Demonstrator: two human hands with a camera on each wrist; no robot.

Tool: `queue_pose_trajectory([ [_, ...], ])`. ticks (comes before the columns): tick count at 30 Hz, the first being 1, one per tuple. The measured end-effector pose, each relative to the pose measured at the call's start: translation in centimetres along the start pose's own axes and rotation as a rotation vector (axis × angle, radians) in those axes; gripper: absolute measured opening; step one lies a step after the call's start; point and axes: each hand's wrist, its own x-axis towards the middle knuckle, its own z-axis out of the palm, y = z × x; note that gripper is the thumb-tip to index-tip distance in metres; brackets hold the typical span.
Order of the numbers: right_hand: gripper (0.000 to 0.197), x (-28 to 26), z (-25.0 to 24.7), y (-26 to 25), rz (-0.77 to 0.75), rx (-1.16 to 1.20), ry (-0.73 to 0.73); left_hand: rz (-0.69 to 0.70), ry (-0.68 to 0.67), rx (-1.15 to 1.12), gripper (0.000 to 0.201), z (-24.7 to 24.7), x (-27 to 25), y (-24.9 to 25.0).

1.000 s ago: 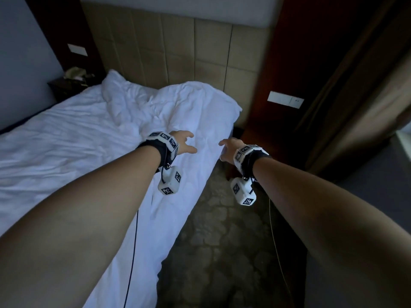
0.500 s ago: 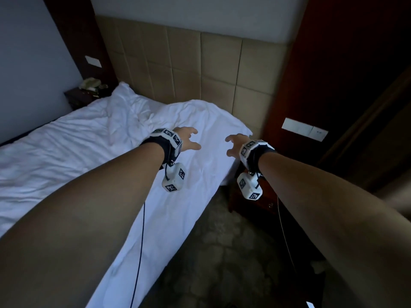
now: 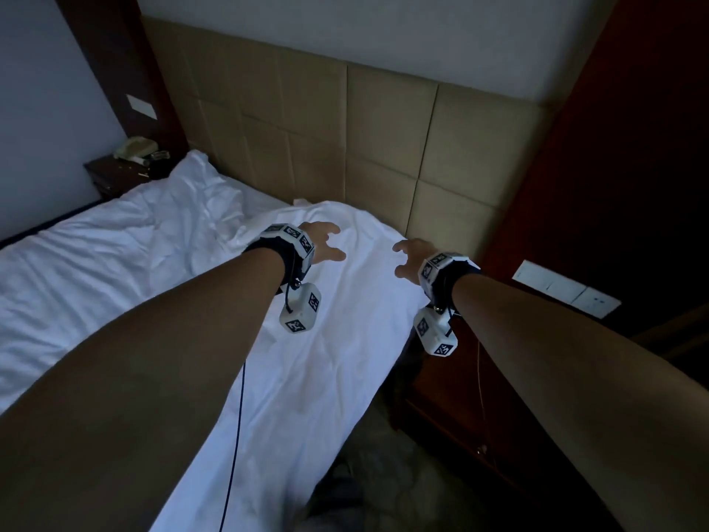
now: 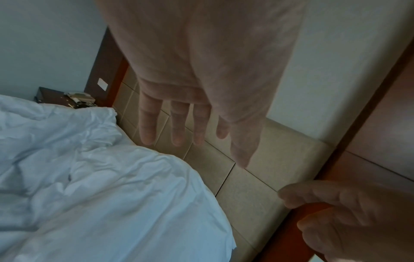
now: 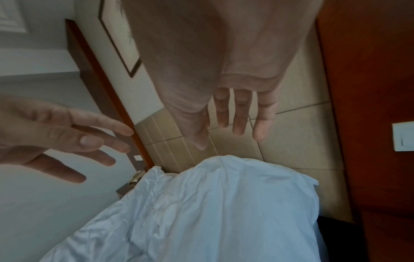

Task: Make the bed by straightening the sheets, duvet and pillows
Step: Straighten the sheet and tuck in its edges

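Room: dim bedroom, pale walls, dark wood panels on either side of the headboard [image 3: 383, 136].
Headboard: tan padded squares, standing along the head of the bed [image 3: 115, 286].
Bed: covered in white, its near side running away from the headboard toward the camera.
Duvet [image 3: 337, 339]: white, creased, drawn up to the headboard; it bulges in a rounded mound at the near corner beside the headboard.
Second mound [image 3: 199, 186]: rumpled white bedding at the far end of the headboard; whether it is a pillow cannot be told.
Left hand [image 3: 322, 243]: above the near mound, just short of the headboard; fingers [image 4: 177, 124] spread and straight, holding nothing.
Right hand [image 3: 412, 257]: over the duvet's edge at the near corner of the headboard; fingers [image 5: 239, 113] extended, apart, holding nothing.
Nightstand [image 3: 115, 176]: dark wood, past the far end of the headboard, carrying a pale telephone [image 3: 134, 147].
Wall switch [image 3: 568, 293]: white plate on the wood panel at the near end of the headboard.
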Motion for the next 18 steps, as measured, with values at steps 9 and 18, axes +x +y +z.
queue_pose_trajectory([
  [9, 0.059, 14.3, -1.8, 5.7, 0.127, 0.074, -0.094, 0.025, -0.129, 0.032, 0.072, -0.9, 18.2, 2.2],
  [18, 0.059, 28.6, -0.3, 13.9, 0.132, 0.147, -0.199, -0.045, -0.238, 0.102, 0.07, 0.9, 32.7, 5.1],
])
